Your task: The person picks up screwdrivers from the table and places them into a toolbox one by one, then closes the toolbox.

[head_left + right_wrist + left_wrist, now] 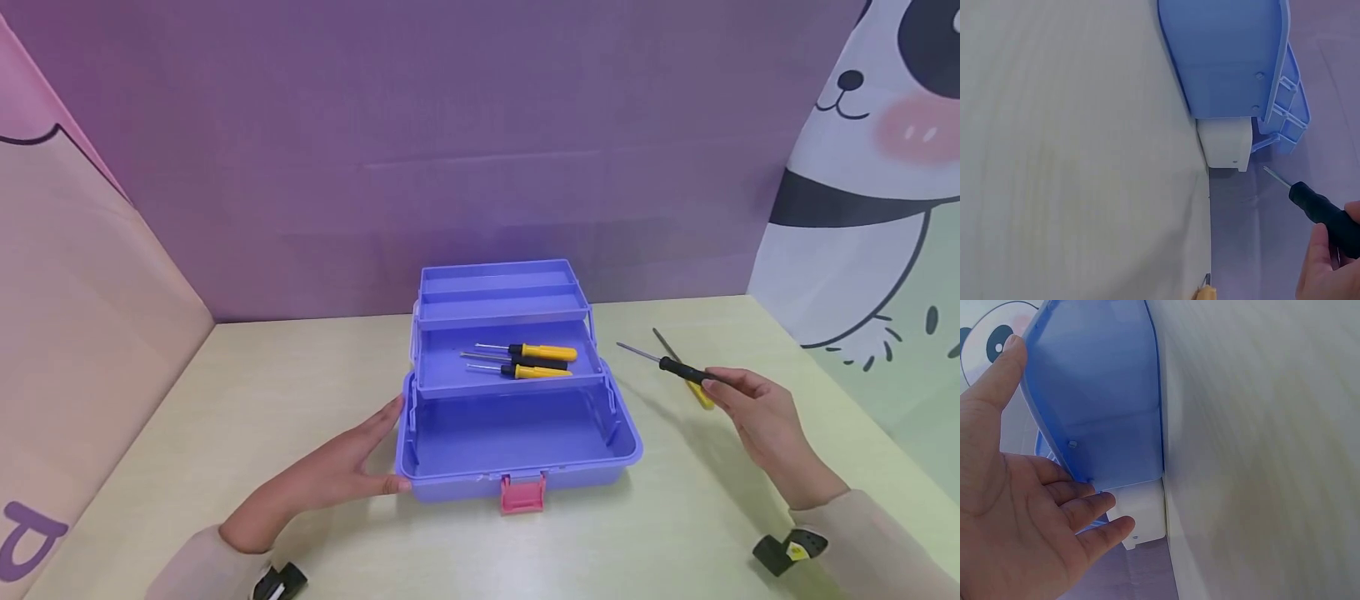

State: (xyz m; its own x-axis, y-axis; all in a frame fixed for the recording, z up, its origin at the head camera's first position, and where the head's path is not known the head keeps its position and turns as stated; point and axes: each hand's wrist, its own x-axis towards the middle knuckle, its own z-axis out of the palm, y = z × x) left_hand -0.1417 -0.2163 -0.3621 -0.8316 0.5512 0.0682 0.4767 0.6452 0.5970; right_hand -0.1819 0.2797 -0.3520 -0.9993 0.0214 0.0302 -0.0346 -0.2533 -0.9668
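Note:
A purple-blue toolbox [517, 483] stands opened out on the table, its two trays raised in steps behind the deep bottom compartment. In its middle tray [438, 362] lie two yellow-handled screwdrivers [551, 352] and a black-handled one [553, 364] between them. My left hand [337, 468] rests against the box's left side, fingers spread along the wall and thumb at the front corner. Right of the box, my right hand [765, 417] pinches a black-handled screwdriver [1322, 209] by its handle end, shaft pointing left towards the trays. Beneath it on the table lies another yellow-handled screwdriver [707, 397].
A pink latch [522, 497] hangs at the box's front. The upper tray [502, 296] holds nothing visible. Behind the pale wooden table [247, 383] hangs a purple cloth backdrop [480, 167], with printed panels at both sides.

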